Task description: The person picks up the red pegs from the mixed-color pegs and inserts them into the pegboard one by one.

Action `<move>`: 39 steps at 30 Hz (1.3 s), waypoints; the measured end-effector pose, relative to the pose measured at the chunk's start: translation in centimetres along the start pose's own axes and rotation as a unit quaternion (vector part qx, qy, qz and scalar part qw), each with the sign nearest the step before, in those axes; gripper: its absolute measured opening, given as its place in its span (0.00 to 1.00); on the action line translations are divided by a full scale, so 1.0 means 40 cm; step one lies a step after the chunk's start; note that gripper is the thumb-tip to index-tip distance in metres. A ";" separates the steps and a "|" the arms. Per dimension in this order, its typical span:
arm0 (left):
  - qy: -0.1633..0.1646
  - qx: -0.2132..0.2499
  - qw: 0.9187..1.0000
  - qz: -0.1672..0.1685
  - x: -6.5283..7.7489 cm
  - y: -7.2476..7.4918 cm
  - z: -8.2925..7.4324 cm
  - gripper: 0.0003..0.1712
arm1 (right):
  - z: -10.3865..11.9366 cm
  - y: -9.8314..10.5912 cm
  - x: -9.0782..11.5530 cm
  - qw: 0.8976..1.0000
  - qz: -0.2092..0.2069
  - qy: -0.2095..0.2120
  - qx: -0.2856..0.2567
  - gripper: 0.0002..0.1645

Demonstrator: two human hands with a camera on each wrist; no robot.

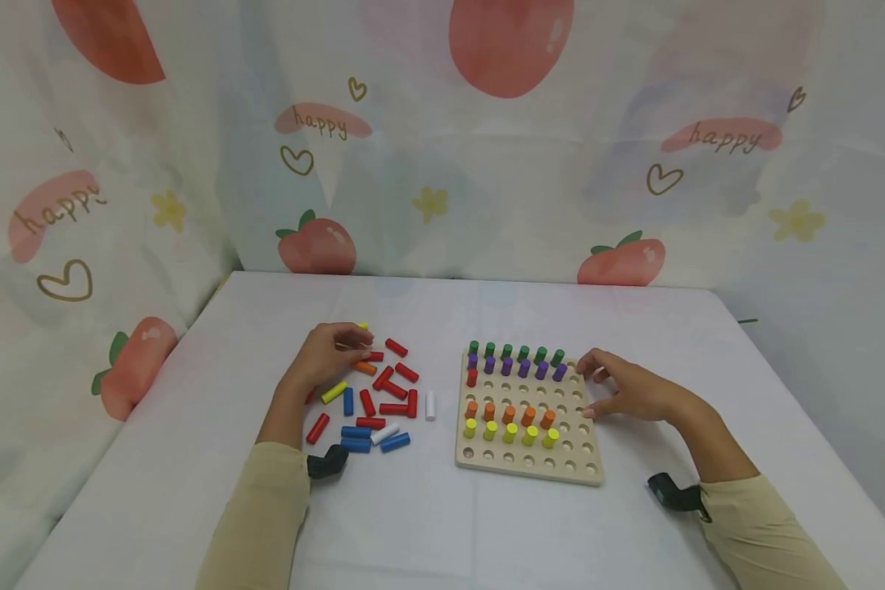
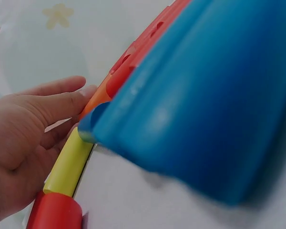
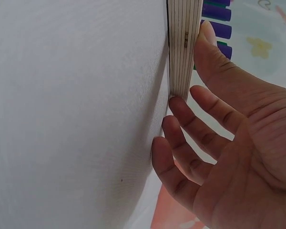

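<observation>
My left hand point(image 1: 332, 352) reaches over the loose pegs, its thumb and fingers close beside an orange peg point(image 1: 365, 369) and a red peg point(image 1: 373, 356). In the left wrist view the fingertips partly disappear behind the orange peg point(image 2: 96, 98). A wooden pegboard point(image 1: 531, 473) lies flat to the right of the pile. It bears rows of green, purple, orange and yellow pegs, plus a single red peg point(image 1: 472, 378). My right hand point(image 1: 627, 389) rests at the board's right edge, thumb against the side and relaxed fingers by the far corner point(image 3: 179, 90).
Red, blue, yellow and white pegs are scattered on the white table, including a white peg point(image 1: 431, 406) nearest the board. A large blue peg point(image 2: 195, 105) fills much of the left wrist view. Printed cloth point(image 1: 487, 164) hangs behind the table.
</observation>
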State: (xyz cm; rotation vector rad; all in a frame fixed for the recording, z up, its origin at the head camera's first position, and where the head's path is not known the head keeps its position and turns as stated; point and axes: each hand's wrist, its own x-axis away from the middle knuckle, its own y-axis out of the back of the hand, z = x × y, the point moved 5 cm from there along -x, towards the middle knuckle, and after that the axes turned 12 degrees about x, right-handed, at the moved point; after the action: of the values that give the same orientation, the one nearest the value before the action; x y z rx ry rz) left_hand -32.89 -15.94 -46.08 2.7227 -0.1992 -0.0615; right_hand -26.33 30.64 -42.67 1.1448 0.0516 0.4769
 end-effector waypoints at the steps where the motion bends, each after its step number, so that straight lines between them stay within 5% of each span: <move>1: -0.003 -0.005 1.000 -0.001 0.000 0.001 -0.001 0.14 | 0.000 0.001 0.000 1.000 -0.001 0.000 0.001 0.39; 24: -0.012 -0.049 0.999 0.007 -0.003 0.022 0.002 0.15 | 0.006 0.002 0.002 1.000 0.002 0.001 -0.001 0.39; 39: -0.051 0.011 0.998 -0.021 0.002 0.031 -0.022 0.18 | 0.004 -0.002 0.002 1.000 0.003 0.002 -0.004 0.39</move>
State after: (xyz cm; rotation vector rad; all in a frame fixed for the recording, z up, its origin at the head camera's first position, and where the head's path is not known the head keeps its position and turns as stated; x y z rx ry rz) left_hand -32.92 -16.74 -44.76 2.7475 -0.1721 -0.2130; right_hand -26.19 30.50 -42.66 1.1373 0.0501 0.4852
